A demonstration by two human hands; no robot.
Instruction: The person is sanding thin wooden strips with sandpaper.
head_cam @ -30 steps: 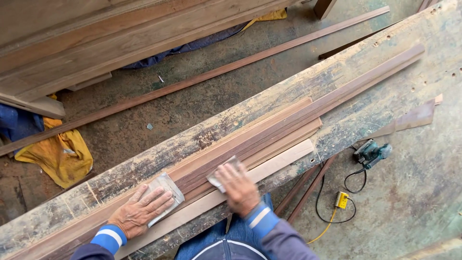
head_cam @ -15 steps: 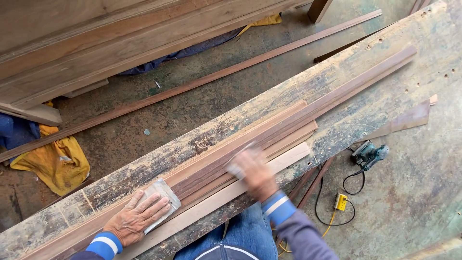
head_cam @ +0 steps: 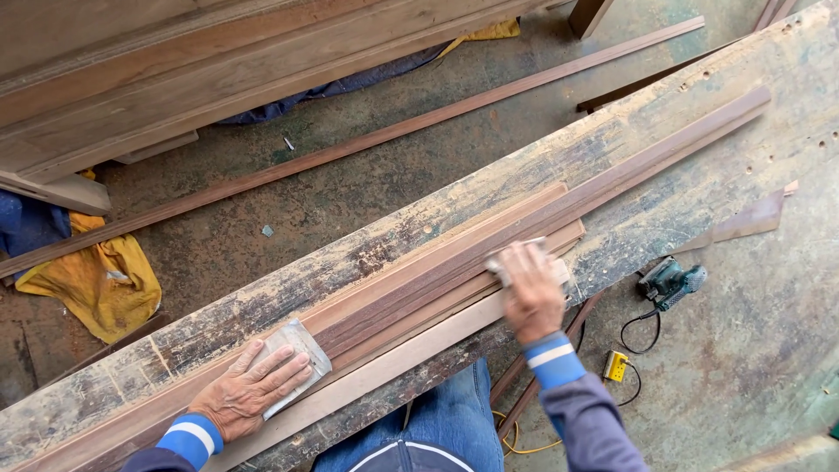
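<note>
A yellow cloth (head_cam: 92,284) is seen crumpled on the concrete floor (head_cam: 350,188) at far left, below stacked timber panels (head_cam: 175,70), with one long dark strip (head_cam: 350,153) lying loose on the floor beyond the table. At lower left, the left hand (head_cam: 245,393) is laid flat, fingers spread, on a folded sheet of grey sandpaper (head_cam: 293,363), which is pressed onto the near end of a bundle of wooden moulding strips (head_cam: 419,280); nothing is clasped, the palm simply bearing down. The strips are laid side by side along the worn, paint-flecked table (head_cam: 664,201), their long axis running from lower left to upper right, with one longer dark strip (head_cam: 664,144) reaching well past the others toward the far corner. Further right, the right hand (head_cam: 529,288) is held over the far end of the shorter strips, its fingers curled down onto a second pad of sandpaper (head_cam: 507,258) that rests on the wood; this hand is the nearer to the strips' unworked upper-right run, which lies up and to the right of its grip along the same axis. On the floor at right, a small green electric sander (head_cam: 671,280) with a black cord and a yellow plug block (head_cam: 618,363) is seen, near a flat brown offcut (head_cam: 743,223) on the table edge.
</note>
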